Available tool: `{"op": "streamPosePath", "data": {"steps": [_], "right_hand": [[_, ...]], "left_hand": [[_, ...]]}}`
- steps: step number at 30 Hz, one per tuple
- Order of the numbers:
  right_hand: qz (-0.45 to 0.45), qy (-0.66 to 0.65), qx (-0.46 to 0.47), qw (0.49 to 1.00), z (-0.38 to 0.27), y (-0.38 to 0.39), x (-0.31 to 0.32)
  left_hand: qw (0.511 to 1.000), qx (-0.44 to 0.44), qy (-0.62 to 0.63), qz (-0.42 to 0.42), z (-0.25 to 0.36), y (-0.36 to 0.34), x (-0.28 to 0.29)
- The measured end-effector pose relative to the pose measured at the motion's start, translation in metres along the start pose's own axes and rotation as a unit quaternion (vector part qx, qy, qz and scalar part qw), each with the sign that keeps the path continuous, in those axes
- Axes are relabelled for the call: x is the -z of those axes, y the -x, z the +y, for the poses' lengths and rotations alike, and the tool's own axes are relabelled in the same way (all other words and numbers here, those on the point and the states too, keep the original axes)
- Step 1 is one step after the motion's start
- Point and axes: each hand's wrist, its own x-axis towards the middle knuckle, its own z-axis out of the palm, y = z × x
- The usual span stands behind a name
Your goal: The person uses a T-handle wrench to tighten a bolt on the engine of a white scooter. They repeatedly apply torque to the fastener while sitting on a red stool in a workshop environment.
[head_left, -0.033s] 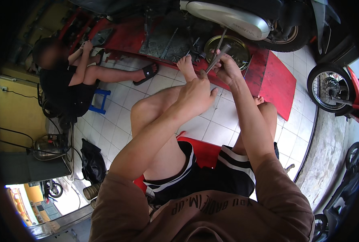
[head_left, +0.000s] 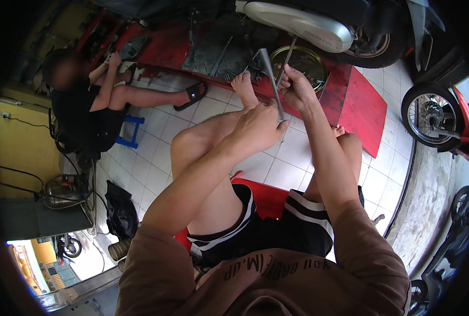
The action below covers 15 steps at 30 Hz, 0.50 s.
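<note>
While the left hand [head_left: 257,126] grips the grey metal tool [head_left: 269,67], just left of the thin rod [head_left: 287,57] in the right hand's [head_left: 297,90] closed fingers, near the round tray [head_left: 312,59], I'd steady both wrists, wide end clear.

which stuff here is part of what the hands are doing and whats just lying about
In use:
flared metal tool, in the left hand
thin metal rod, in the right hand
round pan nearby, probably

Lying about:
black bag on the floor
metal tank, far left
</note>
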Motion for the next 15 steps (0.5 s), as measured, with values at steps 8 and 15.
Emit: {"op": "streamPosePath", "data": {"steps": [8,15], "right_hand": [[0.037,-0.016,0.006,0.999,-0.004,0.006,-0.013],[0.022,-0.018,0.013,1.000,-0.009,0.005,-0.014]], "left_hand": [[0.991,0.095,0.015,0.089,-0.007,0.001,0.000],[0.986,0.019,0.033,0.159,0.011,0.001,0.012]]}}
